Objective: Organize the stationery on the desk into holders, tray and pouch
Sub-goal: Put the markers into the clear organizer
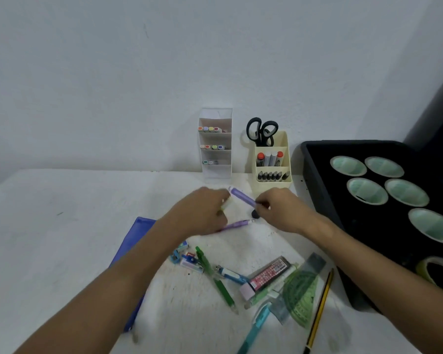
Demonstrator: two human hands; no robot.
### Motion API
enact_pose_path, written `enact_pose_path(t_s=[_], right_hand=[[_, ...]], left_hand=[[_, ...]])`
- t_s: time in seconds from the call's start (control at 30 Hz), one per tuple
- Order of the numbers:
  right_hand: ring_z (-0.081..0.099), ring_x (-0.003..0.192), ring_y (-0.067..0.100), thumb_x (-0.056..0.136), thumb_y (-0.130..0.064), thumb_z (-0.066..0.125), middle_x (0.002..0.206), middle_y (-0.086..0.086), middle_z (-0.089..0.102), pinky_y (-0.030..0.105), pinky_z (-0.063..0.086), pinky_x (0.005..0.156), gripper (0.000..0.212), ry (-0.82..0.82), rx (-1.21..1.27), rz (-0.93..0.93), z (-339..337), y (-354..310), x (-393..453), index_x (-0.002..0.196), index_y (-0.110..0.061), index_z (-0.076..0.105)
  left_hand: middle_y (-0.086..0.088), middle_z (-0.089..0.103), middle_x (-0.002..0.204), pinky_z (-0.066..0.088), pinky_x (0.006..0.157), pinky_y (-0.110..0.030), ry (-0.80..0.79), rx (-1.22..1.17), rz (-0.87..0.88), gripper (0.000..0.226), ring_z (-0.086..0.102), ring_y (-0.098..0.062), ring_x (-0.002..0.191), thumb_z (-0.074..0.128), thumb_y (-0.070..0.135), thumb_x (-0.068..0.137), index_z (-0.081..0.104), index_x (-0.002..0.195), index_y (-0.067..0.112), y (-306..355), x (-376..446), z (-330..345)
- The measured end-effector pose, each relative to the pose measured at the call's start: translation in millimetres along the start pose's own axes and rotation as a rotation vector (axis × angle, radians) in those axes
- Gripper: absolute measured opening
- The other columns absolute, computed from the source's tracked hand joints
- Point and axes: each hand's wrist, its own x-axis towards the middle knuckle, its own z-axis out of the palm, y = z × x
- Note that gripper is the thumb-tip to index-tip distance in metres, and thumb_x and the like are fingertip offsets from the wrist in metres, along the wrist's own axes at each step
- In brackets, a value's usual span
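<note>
My right hand (pixel 279 210) pinches one end of a purple marker (pixel 241 197) held just above the desk, in front of the cream holder (pixel 273 183). My left hand (pixel 202 213) grips a pale yellow-green marker (pixel 225 204), and a purple pen (pixel 234 225) sticks out from under it. A small dark cap (pixel 255 213) lies between my hands. The white tiered holder (pixel 216 172) keeps several coloured markers. A blue pouch (pixel 138 233) lies under my left forearm.
Loose stationery lies near the front: green pen (pixel 216 279), eraser (pixel 247 291), lead case (pixel 270 272), green protractor (pixel 301 293), pencil (pixel 320 310), teal pen (pixel 253 330), clips (pixel 187 258). Black scissors (pixel 261 131) stand in the cream holder. A black tray (pixel 317 180) with several cups and tape (pixel 435 270) is on the right.
</note>
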Motion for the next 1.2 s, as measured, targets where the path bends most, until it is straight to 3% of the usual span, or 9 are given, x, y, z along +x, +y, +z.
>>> enact_pose_path(t_s=[0.13,0.27,0.37,0.5,0.6,0.73,0.87,1.07,1.2], right_hand=[[0.048,0.054,0.015,0.099,-0.017,0.042,0.063,0.003,0.056,0.024,0.036,0.051,0.033,0.205,0.025,-0.071,-14.5,-22.0,8.9,0.071,-0.008,0.057],[0.045,0.051,0.009,0.098,-0.014,0.045,0.055,-0.017,0.044,0.019,0.028,0.047,0.025,0.335,0.074,-0.081,-24.6,-33.8,27.0,0.084,-0.003,0.063],[0.042,0.049,0.002,0.097,-0.014,0.049,0.054,-0.025,0.037,0.02,0.03,0.047,0.023,0.426,0.107,-0.08,-28.7,-35.4,41.7,0.091,0.002,0.065],[0.046,0.06,0.015,0.096,-0.021,0.051,0.06,-0.008,0.045,0.026,0.033,0.061,0.022,0.452,0.102,-0.054,-24.3,-33.0,59.0,0.084,-0.007,0.064],[0.051,0.069,0.022,0.097,-0.026,0.051,0.072,0.005,0.057,0.03,0.035,0.064,0.025,0.459,0.067,-0.083,-15.8,-32.3,70.5,0.078,-0.012,0.059],[0.054,0.073,0.021,0.098,-0.026,0.051,0.083,0.009,0.063,0.029,0.035,0.062,0.023,0.476,-0.03,-0.157,1.8,-33.8,86.7,0.099,-0.009,0.067],[0.059,0.082,0.024,0.096,-0.012,0.052,0.091,0.01,0.062,0.032,0.048,0.069,0.016,0.442,-0.087,-0.152,17.1,-35.6,105.0,0.102,-0.007,0.066],[0.061,0.094,0.025,0.095,-0.005,0.051,0.106,0.013,0.065,0.031,0.049,0.08,0.018,0.418,-0.086,-0.113,22.4,-44.8,120.1,0.106,-0.006,0.065],[0.062,0.094,0.026,0.094,-0.002,0.051,0.107,0.015,0.065,0.028,0.049,0.08,0.019,0.381,-0.054,-0.083,24.8,-45.4,124.7,0.107,-0.004,0.064]], left_hand=[[-0.004,0.068,0.085,0.056,0.07,-0.033,0.342,-0.352,-0.1,0.013,0.067,-0.021,0.074,0.064,0.014,0.078,0.063,0.091,0.014,-13.8,9.4,-30.9],[0.008,0.071,0.083,0.05,0.072,-0.011,0.621,-0.555,-0.148,0.008,0.067,0.0,0.076,0.068,0.016,0.082,0.069,0.089,0.018,-28.6,24.1,-46.5],[0.018,0.067,0.076,0.046,0.069,-0.003,0.731,-0.59,-0.159,0.006,0.064,0.012,0.072,0.07,0.016,0.084,0.068,0.087,0.021,-37.2,30.8,-47.9],[0.014,0.067,0.078,0.048,0.066,-0.007,0.741,-0.522,-0.148,0.011,0.062,0.015,0.071,0.068,0.017,0.086,0.071,0.096,0.018,-43.3,38.4,-36.6],[0.005,0.073,0.094,0.05,0.073,-0.016,0.692,-0.407,-0.103,0.021,0.064,0.0,0.078,0.066,0.017,0.087,0.072,0.108,0.017,-45.0,46.2,-25.8],[-0.001,0.07,0.116,0.049,0.09,-0.028,0.588,-0.212,-0.058,0.028,0.066,-0.02,0.099,0.062,0.017,0.091,0.069,0.118,0.02,-46.0,60.1,-13.2],[-0.004,0.072,0.109,0.052,0.083,-0.033,0.544,-0.074,-0.026,0.026,0.066,-0.026,0.093,0.061,0.015,0.09,0.07,0.114,0.022,-48.3,75.0,-7.8],[-0.01,0.07,0.099,0.054,0.074,-0.043,0.5,0.024,-0.052,0.02,0.061,-0.03,0.085,0.062,0.008,0.085,0.072,0.101,0.015,-57.5,95.0,-0.5],[-0.01,0.071,0.102,0.054,0.078,-0.044,0.464,-0.008,-0.069,0.019,0.064,-0.03,0.087,0.059,0.005,0.086,0.071,0.098,0.011,-60.2,101.6,5.6]])
